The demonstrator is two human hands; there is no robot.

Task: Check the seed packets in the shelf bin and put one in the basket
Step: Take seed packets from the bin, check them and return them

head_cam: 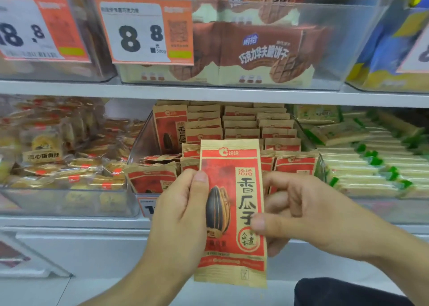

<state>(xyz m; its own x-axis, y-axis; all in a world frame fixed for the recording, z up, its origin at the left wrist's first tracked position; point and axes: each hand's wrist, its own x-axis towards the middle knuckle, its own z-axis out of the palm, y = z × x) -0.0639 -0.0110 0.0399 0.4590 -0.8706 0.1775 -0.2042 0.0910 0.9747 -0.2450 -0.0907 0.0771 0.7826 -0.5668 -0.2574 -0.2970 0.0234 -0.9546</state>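
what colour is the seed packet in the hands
Red front panel on tan kraft paper, with a black striped sunflower seed; the seed packet shows best in the head view.

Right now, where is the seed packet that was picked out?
The seed packet is low in the head view's centre, upright, held by the left hand and right hand, before the shelf bin.
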